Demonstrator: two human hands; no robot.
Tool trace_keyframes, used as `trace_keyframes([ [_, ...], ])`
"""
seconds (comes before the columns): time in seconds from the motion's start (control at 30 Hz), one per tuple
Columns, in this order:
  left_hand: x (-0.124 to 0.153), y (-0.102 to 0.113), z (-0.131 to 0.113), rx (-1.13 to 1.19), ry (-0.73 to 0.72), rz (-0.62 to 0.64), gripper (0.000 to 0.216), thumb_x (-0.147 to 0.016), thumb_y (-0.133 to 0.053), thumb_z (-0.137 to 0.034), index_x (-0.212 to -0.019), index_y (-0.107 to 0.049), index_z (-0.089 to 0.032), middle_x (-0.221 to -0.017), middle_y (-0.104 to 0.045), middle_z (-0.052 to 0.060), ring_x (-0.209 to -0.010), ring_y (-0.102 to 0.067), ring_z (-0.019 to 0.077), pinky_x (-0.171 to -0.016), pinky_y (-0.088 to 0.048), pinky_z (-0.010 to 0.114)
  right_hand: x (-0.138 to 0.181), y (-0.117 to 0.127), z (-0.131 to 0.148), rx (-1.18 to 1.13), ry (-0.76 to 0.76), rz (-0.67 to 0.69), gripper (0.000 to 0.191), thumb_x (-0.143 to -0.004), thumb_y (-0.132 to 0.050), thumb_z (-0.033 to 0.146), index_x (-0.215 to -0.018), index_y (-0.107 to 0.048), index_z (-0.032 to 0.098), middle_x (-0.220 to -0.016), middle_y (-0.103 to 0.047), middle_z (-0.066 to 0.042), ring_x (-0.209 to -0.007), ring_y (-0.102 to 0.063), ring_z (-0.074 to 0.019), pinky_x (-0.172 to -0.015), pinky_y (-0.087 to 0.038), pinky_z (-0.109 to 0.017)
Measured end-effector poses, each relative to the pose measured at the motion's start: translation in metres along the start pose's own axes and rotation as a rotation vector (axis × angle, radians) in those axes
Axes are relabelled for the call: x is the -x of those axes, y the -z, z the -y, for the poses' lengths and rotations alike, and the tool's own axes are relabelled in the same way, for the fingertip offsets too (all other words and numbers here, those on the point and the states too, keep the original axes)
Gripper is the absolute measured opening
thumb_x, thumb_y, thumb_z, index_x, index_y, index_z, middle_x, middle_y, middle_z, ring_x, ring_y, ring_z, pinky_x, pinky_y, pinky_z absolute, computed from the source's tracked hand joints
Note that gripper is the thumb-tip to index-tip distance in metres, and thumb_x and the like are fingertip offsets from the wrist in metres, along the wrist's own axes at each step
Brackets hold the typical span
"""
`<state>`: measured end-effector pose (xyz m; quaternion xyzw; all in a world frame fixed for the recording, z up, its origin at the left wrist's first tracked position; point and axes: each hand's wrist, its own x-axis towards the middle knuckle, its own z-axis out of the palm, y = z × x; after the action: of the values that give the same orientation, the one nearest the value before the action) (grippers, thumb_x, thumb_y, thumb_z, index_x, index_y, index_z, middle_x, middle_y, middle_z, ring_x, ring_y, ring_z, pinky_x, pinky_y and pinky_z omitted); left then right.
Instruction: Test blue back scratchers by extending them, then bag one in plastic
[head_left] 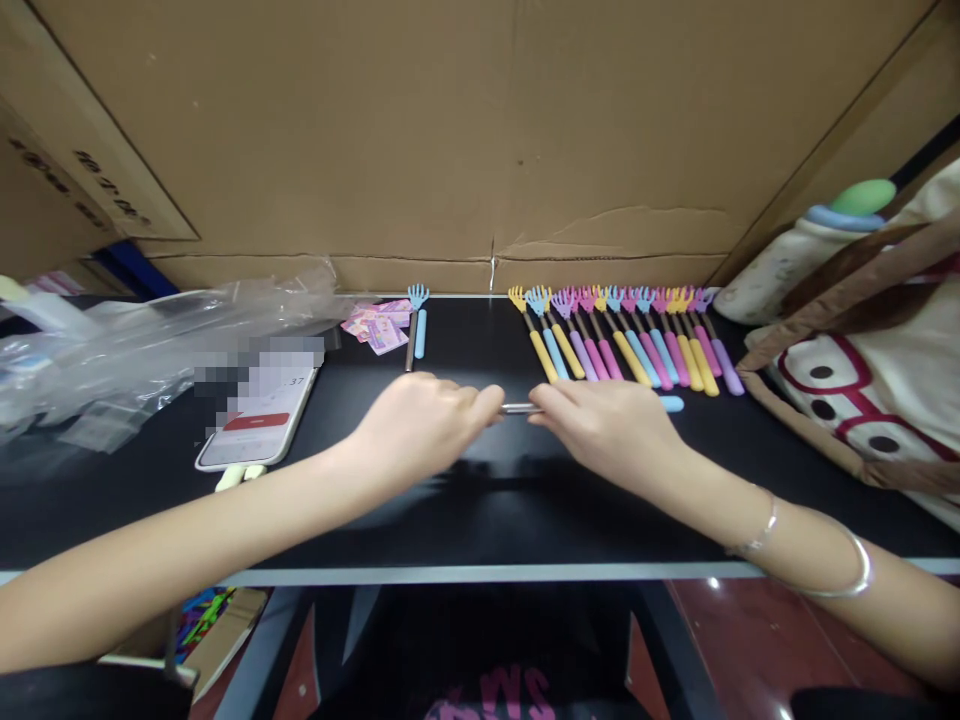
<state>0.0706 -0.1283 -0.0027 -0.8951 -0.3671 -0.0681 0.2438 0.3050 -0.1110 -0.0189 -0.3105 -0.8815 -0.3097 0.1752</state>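
My left hand [427, 420] and my right hand [611, 425] are both closed around a back scratcher, held level above the black table. Between my fists shows a short stretch of its metal rod [517, 408]. A light blue handle end [671, 403] sticks out past my right hand, in line with the rod. My left fist hides the other end. Just beyond my left hand lies a blue claw-headed rod [412, 330], with a loose light blue handle [421, 334] beside it. Several finished-looking back scratchers [622, 345] lie in a slanted row behind my right hand.
Small purple printed cards [381, 327] lie at the back. To the left are a phone [259, 420] with a cable and clear plastic bags [172, 330]. A bottle [795, 250] and a cloth bag [877, 400] stand right. Cardboard [360, 130] walls the back.
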Motion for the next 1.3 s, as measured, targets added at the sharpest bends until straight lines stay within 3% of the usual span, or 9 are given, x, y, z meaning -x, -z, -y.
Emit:
trace_keyframes([
  [0.17,-0.009,0.001,-0.008,-0.024,-0.014,-0.122,0.019,-0.096,-0.051,-0.023,-0.078,-0.053,-0.017,-0.055,-0.06,0.0,-0.047,-0.06,0.0183,-0.046,-0.024,0.029,-0.012,0.005,0.014,-0.024,0.022,-0.027,0.025,-0.101,-0.039,0.022,-0.094,-0.063,0.016,-0.07,-0.061,-0.001,-0.059,-0.052,-0.0117,-0.055,-0.024,-0.028],
  [0.33,-0.007,-0.008,0.007,-0.084,-0.051,-0.24,0.026,-0.099,-0.044,-0.024,-0.077,-0.055,-0.018,-0.057,-0.059,-0.001,-0.052,-0.059,0.0163,-0.049,-0.028,0.029,-0.015,0.002,0.007,0.029,0.066,-0.066,0.024,-0.1,-0.04,0.017,-0.096,-0.063,0.017,-0.071,-0.062,0.0,-0.063,-0.052,-0.0123,-0.06,-0.027,-0.028],
  [0.5,0.02,-0.016,0.064,-0.253,0.037,-0.188,0.029,-0.1,-0.039,-0.02,-0.079,-0.059,-0.021,-0.069,-0.066,0.001,-0.066,-0.061,0.0156,-0.057,-0.034,0.027,0.005,-0.012,-0.048,0.135,-0.038,0.049,0.032,-0.1,-0.035,0.02,-0.09,-0.066,0.019,-0.067,-0.061,-0.002,-0.064,-0.05,-0.0133,-0.061,-0.025,-0.029],
  [0.67,0.067,-0.023,0.125,-0.438,0.147,-0.06,0.034,-0.1,-0.038,-0.026,-0.072,-0.055,-0.022,-0.06,-0.057,-0.002,-0.063,-0.051,0.0136,-0.059,-0.034,0.024,0.047,-0.017,-0.115,0.254,-0.11,0.147,0.031,-0.098,-0.039,0.023,-0.082,-0.066,0.018,-0.065,-0.062,-0.003,-0.064,-0.05,-0.0128,-0.059,-0.026,-0.028],
  [0.8,0.104,-0.024,0.154,-0.428,0.266,-0.126,0.031,-0.098,-0.041,-0.03,-0.07,-0.052,-0.021,-0.061,-0.057,-0.002,-0.065,-0.048,0.0148,-0.059,-0.032,0.024,0.082,-0.01,-0.149,0.33,-0.243,0.181,0.029,-0.095,-0.043,0.025,-0.082,-0.067,0.017,-0.069,-0.066,-0.006,-0.068,-0.052,-0.0137,-0.061,-0.03,-0.027],
  [0.93,0.123,-0.024,0.163,-0.301,0.333,-0.085,0.029,-0.094,-0.043,-0.031,-0.069,-0.052,-0.021,-0.064,-0.062,-0.003,-0.066,-0.05,0.0135,-0.061,-0.033,0.023,0.103,-0.005,-0.161,0.287,-0.321,0.318,0.024,-0.092,-0.05,0.028,-0.081,-0.067,0.017,-0.076,-0.068,-0.009,-0.07,-0.051,-0.0135,-0.062,-0.031,-0.026],
  [1.03,0.127,-0.022,0.161,-0.248,0.343,-0.116,0.028,-0.093,-0.043,-0.029,-0.068,-0.054,-0.022,-0.063,-0.063,-0.004,-0.064,-0.05,0.0137,-0.06,-0.034,0.024,0.106,-0.001,-0.162,0.272,-0.342,0.341,0.023,-0.092,-0.05,0.029,-0.082,-0.067,0.017,-0.077,-0.067,-0.01,-0.071,-0.051,-0.0142,-0.063,-0.032,-0.027],
  [1.3,0.137,-0.02,0.166,-0.357,0.308,-0.107,0.028,-0.095,-0.042,-0.03,-0.07,-0.054,-0.023,-0.065,-0.064,-0.004,-0.068,-0.053,0.0145,-0.062,-0.036,0.024,0.115,0.009,-0.166,0.256,-0.411,0.379,0.028,-0.087,-0.053,0.045,-0.081,-0.066,0.02,-0.073,-0.064,-0.012,-0.066,-0.048,-0.0165,-0.06,-0.031,-0.03],
])
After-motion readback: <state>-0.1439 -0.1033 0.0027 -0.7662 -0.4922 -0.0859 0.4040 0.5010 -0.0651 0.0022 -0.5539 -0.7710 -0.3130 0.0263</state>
